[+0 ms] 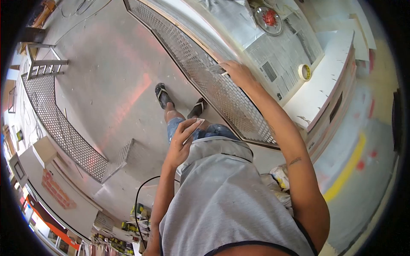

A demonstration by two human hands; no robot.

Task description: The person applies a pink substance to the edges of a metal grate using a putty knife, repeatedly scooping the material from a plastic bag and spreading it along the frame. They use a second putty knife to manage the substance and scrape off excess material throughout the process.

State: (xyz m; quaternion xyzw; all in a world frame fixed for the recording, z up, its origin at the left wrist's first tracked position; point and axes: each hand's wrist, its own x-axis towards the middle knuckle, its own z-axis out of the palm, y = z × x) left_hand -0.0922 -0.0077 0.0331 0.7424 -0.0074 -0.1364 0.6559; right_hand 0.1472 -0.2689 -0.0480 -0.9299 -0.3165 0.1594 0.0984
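A long perforated metal panel (222, 85) with a dark frame stands slanted in front of me, leaning by the bench edge. My right hand (239, 73) reaches out to its upper edge. The fingers are bent over a small flat grey piece (215, 68) that lies against the mesh; a short white edge shows under them. My left hand (183, 138) is raised in front of my waist, away from the panel. Between its fingertips it pinches a small white folded piece (199, 122), like paper or sandpaper.
Newspaper (273, 64) covers the bench at right, with a tape roll (304, 72) and a round dish (268, 20) holding something red. Another perforated panel (68, 132) stands on the floor at left, near a metal stool frame (45, 62). A black cable (136, 200) hangs at lower left.
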